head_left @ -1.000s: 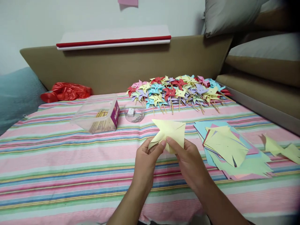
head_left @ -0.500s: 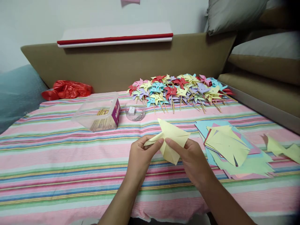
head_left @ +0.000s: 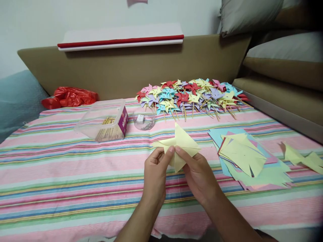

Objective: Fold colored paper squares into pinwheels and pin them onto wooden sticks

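Both of my hands hold one pale yellow cut paper square above the striped cloth. My left hand pinches its centre between thumb and forefinger, with a folded flap sticking out to the left. My right hand grips the same paper from the right side, thumb pressed at the centre beside the left thumb. One pointed flap stands up and another hangs down between my hands.
A stack of cut coloured paper squares lies to the right, with loose yellow pieces further right. Behind are a heap of finished pinwheels, a clear box of sticks, a small clear pin tub and a red bag.
The yellow paper has been turned between my fingers; a flap now points upward and the sheet looks more folded in. Both hands stayed together at the centre.
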Tool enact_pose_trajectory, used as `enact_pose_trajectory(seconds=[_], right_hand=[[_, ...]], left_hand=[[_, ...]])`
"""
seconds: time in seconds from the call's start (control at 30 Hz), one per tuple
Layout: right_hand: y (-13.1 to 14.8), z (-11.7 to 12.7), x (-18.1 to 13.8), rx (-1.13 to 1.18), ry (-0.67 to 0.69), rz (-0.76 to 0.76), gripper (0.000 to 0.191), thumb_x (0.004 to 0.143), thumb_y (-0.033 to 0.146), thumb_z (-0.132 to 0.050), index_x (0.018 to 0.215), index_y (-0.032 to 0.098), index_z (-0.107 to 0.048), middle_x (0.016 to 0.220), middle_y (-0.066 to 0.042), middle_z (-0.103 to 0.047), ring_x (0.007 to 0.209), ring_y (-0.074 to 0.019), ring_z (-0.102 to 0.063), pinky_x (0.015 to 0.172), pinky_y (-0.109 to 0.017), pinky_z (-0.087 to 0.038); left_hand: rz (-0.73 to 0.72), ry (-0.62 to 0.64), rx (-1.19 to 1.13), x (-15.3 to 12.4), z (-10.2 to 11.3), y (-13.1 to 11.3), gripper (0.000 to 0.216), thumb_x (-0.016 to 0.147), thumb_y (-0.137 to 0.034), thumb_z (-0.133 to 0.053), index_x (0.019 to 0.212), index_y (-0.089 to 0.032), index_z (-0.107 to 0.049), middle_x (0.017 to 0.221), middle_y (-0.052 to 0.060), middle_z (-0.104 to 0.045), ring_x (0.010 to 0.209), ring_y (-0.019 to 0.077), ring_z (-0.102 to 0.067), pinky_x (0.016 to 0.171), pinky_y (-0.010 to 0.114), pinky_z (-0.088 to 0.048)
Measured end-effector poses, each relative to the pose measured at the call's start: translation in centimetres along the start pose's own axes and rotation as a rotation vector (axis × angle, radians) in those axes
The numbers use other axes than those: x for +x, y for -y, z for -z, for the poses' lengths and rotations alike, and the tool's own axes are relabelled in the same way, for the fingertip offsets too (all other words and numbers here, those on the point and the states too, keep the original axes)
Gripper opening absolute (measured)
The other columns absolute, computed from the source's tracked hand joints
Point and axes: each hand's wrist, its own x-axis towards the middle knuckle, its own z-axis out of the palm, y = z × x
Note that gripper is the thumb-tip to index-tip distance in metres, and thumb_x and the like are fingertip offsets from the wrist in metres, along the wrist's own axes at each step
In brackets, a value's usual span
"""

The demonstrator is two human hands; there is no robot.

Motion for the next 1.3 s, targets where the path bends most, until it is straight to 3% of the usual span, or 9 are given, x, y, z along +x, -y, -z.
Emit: enact_pose_trajectory(seconds=[0.17, 0.27, 0.33, 0.47, 0.6, 0.7, 0.83, 0.97, 1.3], right_hand=[[0.1, 0.3, 0.0, -0.179, 0.001, 0.093, 0.044, 0.083, 0.047, -0.074, 0.117, 0.021, -0.067, 0.115, -0.008, -0.074, 0.103, -0.0267, -0.070, 0.086, -0.040, -0.056], [0.1, 1.1, -0.3, -0.385, -0.025, 0.309, 0.046, 0.093, 0.043, -0.061, 0.134, 0.028, -0.047, 0.122, -0.008, -0.068, 0.098, -0.0221, -0.071, 0.090, -0.042, -0.056], [0.0, 1.6, -0.6, -0.607, 0.026, 0.480, 0.046, 0.095, 0.034, -0.059, 0.137, 0.032, -0.041, 0.129, -0.007, -0.064, 0.100, -0.0210, -0.069, 0.093, -0.043, -0.054], [0.1, 1.9, -0.9, -0.992, 0.217, 0.679, 0.036, 0.095, 0.022, -0.057, 0.129, 0.033, -0.057, 0.129, -0.005, -0.062, 0.114, -0.0231, -0.062, 0.098, -0.041, -0.051], [0.4, 1.5, -0.7, -0.995, 0.196, 0.637, 0.012, 0.093, 0.026, -0.062, 0.099, 0.028, -0.073, 0.103, -0.005, -0.065, 0.099, -0.0226, -0.065, 0.084, -0.036, -0.054], [0.7, 1.4, -0.5, -0.817, 0.154, 0.517, 0.012, 0.092, 0.035, -0.065, 0.090, 0.027, -0.074, 0.093, -0.003, -0.065, 0.092, -0.0216, -0.066, 0.083, -0.035, -0.054], [0.9, 1.3, -0.2, -0.566, 0.083, 0.353, 0.019, 0.087, 0.043, -0.069, 0.089, 0.025, -0.074, 0.095, -0.003, -0.067, 0.093, -0.0219, -0.067, 0.081, -0.034, -0.056], [1.1, 1.0, -0.1, -0.449, 0.028, 0.306, 0.018, 0.083, 0.041, -0.074, 0.085, 0.023, -0.075, 0.100, -0.004, -0.066, 0.092, -0.0208, -0.067, 0.081, -0.034, -0.057], [0.9, 1.0, -0.1, -0.421, -0.033, 0.304, 0.017, 0.080, 0.037, -0.076, 0.076, 0.021, -0.071, 0.111, -0.005, -0.060, 0.096, -0.0206, -0.067, 0.080, -0.031, -0.059]], left_hand=[[0.035, -0.059, -0.102, 0.6, 0.7, -0.7, 0.023, 0.076, -0.036, -0.083, 0.088, -0.018, -0.075, 0.089, 0.001, -0.073, 0.075, 0.0116, -0.063, 0.066, 0.020, -0.049], [0.047, -0.126, -0.193, 1.4, 1.4, -1.2, 0.028, 0.076, -0.032, -0.084, 0.098, -0.018, -0.076, 0.102, 0.004, -0.075, 0.083, 0.0121, -0.067, 0.070, 0.019, -0.052], [0.049, -0.159, -0.227, 1.8, 1.8, -1.5, 0.028, 0.077, -0.030, -0.083, 0.101, -0.017, -0.076, 0.106, 0.005, -0.076, 0.086, 0.0117, -0.068, 0.072, 0.018, -0.053], [0.052, -0.152, -0.242, 1.9, 2.1, -1.7, 0.025, 0.078, -0.029, -0.083, 0.098, -0.017, -0.076, 0.102, 0.004, -0.076, 0.084, 0.0114, -0.069, 0.071, 0.019, -0.054], [0.056, -0.119, -0.221, 1.5, 1.7, -1.4, 0.024, 0.075, -0.029, -0.085, 0.092, -0.017, -0.074, 0.092, 0.000, -0.073, 0.077, 0.0094, -0.066, 0.067, 0.018, -0.051], [0.056, -0.096, -0.176, 1.2, 1.4, -1.1, 0.022, 0.074, -0.032, -0.085, 0.085, -0.017, -0.072, 0.082, -0.002, -0.070, 0.071, 0.0083, -0.062, 0.066, 0.018, -0.049], [0.026, -0.067, -0.080, 1.0, 1.3, -0.7, 0.021, 0.075, -0.033, -0.084, 0.079, -0.018, -0.070, 0.077, -0.003, -0.068, 0.071, 0.0092, -0.059, 0.067, 0.019, -0.046], [-0.019, -0.036, -0.007, 0.9, 1.2, -0.6, 0.021, 0.076, -0.034, -0.083, 0.077, -0.018, -0.070, 0.076, -0.002, -0.066, 0.072, 0.0106, -0.057, 0.068, 0.021, -0.044], [-0.039, -0.014, 0.080, 0.7, 1.0, -0.5, 0.023, 0.077, -0.036, -0.082, 0.075, -0.017, -0.070, 0.072, -0.002, -0.060, 0.069, 0.0099, -0.049, 0.064, 0.020, -0.041]])
